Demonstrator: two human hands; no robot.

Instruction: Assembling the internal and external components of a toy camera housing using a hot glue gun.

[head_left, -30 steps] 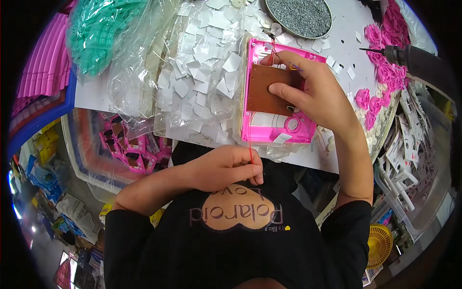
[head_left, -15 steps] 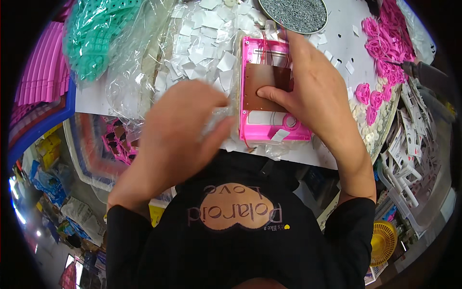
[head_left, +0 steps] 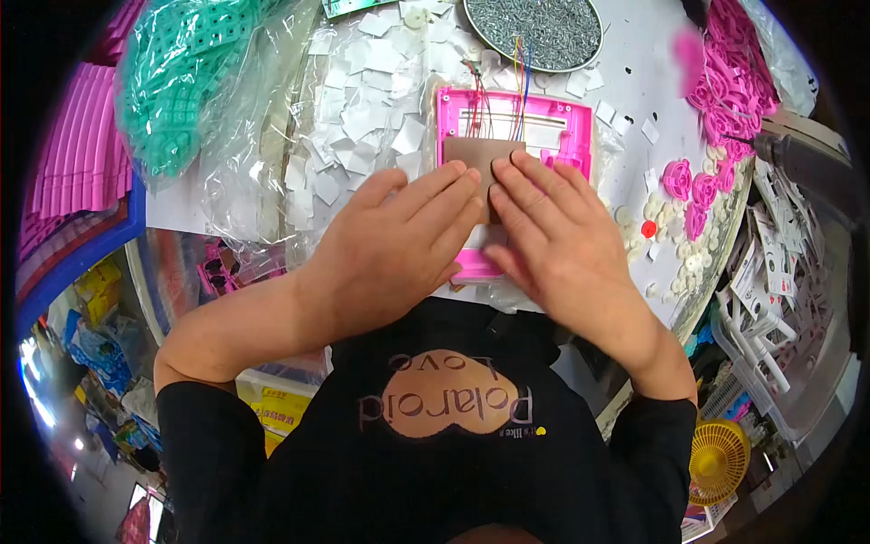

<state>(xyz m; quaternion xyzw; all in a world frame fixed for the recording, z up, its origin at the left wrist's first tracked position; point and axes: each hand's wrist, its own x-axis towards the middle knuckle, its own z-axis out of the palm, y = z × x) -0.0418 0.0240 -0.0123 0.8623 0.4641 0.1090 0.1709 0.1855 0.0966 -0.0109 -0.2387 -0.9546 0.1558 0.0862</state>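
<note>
The left hand (head_left: 385, 240), out to the left of the work half a second ago, is now over the brown board (head_left: 480, 150), and the right hand (head_left: 575, 245) has let go of its side grip to lie opposite. Both hands are open, fingers stretched out and nearly meeting at the middle of the board, gripping nothing; they seem to press it flat, though contact under the palms is hidden. The board sits inside the pink casing (head_left: 584, 150), which lies open side up on the table (head_left: 634, 82) close to the person's body, probably so both arms reach it evenly. Thin coloured wires (head_left: 526, 91) run out past the board's far edge, away from the fingers. Loose white squares (head_left: 372, 54) spread to the left of the casing, beside crumpled clear plastic (head_left: 245, 136) and a bag of green parts (head_left: 181, 86). A round dish of small metal pieces (head_left: 535, 32) stands beyond it. Pink rings (head_left: 734, 82) heap at the right, near a dark power tool (head_left: 797, 159); lower down is a yellow basket-like object (head_left: 719, 461).
</note>
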